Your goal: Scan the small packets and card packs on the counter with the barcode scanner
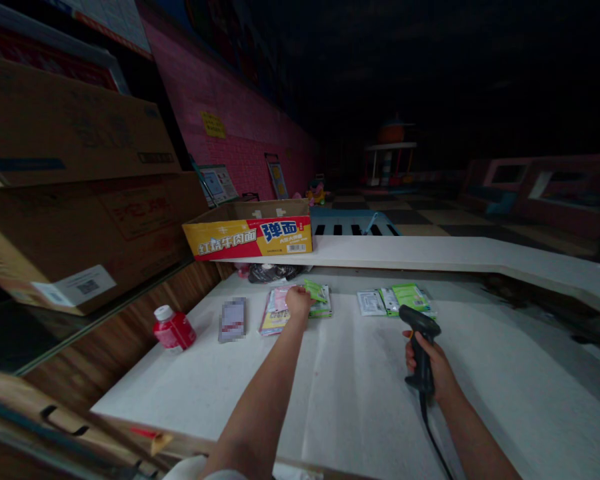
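Observation:
My left hand (299, 301) is closed on a green packet (315, 291), above other packets on the white counter (350, 373). Just left of and below that hand lies a pink and yellow packet (274, 320). My right hand (433, 363) is wrapped round the handle of a black barcode scanner (421, 353), whose cord runs down toward the counter's front edge. Beyond the scanner head are more flat packets, a green one (411, 297) and a white one (371, 303).
On the left stand a red bottle with a white cap (174, 330) and a blurred flat item (233, 320). An open yellow and red carton (250, 237) rests on the raised white ledge (405, 252). Large brown boxes (95, 227) are stacked at the left.

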`<state>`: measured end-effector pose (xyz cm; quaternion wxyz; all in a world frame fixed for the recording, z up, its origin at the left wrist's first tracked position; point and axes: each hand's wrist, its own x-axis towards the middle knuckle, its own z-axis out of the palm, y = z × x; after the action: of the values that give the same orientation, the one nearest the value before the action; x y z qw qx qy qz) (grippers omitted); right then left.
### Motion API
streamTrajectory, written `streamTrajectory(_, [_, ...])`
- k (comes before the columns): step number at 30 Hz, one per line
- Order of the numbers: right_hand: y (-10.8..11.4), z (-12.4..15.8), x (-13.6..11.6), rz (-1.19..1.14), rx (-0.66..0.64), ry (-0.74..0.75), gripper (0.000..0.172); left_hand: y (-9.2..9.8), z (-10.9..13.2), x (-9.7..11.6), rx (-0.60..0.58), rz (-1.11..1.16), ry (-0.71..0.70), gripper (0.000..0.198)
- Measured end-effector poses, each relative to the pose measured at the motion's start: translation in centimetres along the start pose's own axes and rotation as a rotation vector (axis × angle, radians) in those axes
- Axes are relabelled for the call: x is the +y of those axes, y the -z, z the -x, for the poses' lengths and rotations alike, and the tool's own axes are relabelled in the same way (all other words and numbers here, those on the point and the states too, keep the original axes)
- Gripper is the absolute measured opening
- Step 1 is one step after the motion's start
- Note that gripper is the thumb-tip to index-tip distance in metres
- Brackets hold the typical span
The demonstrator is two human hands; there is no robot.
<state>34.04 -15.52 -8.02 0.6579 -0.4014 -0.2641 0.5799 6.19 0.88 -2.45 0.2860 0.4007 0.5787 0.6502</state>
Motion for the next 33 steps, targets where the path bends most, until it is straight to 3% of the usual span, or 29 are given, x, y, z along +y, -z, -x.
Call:
streamTrajectory(2, [0.1,-0.1,0.0,0.001,-0.011,-0.001,0.043,0.7,0.1,0.6,-0.024,-0.215,-0.015,0.007])
streamTrajectory(5, [0.3,-0.2,0.1,0.006,-0.007,-0.008,0.043,1.6,0.8,1.8,-0.128,-0.773,-0.094,0.013])
streamTrajectory(7, [0.4,-0.3,0.1,0.008,-0.005,-0.013,0.044,1.9,1.5,2.5,-0.195,-1.054,-0.202,0.018])
streamTrajectory(9, [0.5,-0.3,0.2,0.009,-0.011,-0.013,0.043,2.1,2.0,2.9,-0.247,-1.185,-0.350,0.022])
streamTrajectory(12, [0.6,-0.3,0.2,0.014,-0.015,-0.013,0.041,1.8,2.3,2.7,-0.381,-1.193,-0.524,0.029])
streamTrajectory(15, [0.5,-0.4,0.2,0.016,-0.019,-0.012,0.042,1.4,2.2,2.0,-0.572,-1.137,-0.540,0.032])
streamTrajectory(18, [0.5,-0.4,0.2,0.020,-0.022,0.002,0.042,1.2,2.1,1.4,-0.661,-1.110,-0.517,0.033])
streamTrajectory(25, [0.1,-0.2,-0.1,0.017,0.002,0.009,0.043,1.4,2.5,1.4,-0.651,-1.050,-0.490,0.038])
streamTrajectory(30, [-0.5,0.0,-0.3,0.018,0.044,0.011,0.043,0.5,4.0,1.9,-0.578,-0.981,-0.635,0.036])
streamTrajectory(33, [-0.6,0.0,-0.3,0.019,0.067,0.018,0.044,-0.9,5.8,1.8,-0.606,-0.895,-0.695,0.032])
